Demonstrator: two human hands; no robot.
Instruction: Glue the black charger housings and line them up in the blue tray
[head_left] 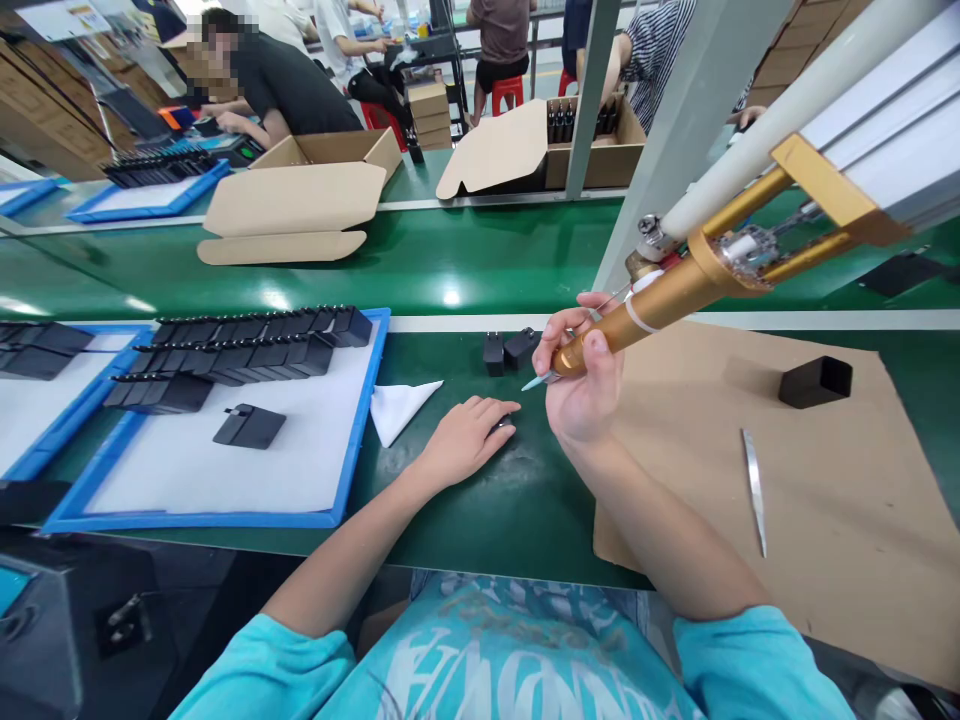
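My right hand (589, 385) is wrapped round the front of a gold dispensing gun (652, 310). Its pale tapered nozzle (536, 382) points left and down above the bench. Below and left of that tip, my left hand (466, 440) rests low over the green bench, its fingers closed on a small black part (502, 424) that they mostly cover. Two black adapter-like blocks, one a small upright block (493, 354), stand just beyond my hands. A folded white cloth (401, 408) lies left of my left hand.
A blue-rimmed tray (341, 490) at left holds rows of black adapters and a single loose adapter (250, 427). On the cardboard sheet (675, 480) at right lie a hollow black housing (816, 383) and metal tweezers (754, 490). A grey post (675, 150) rises behind the gun; people work beyond.
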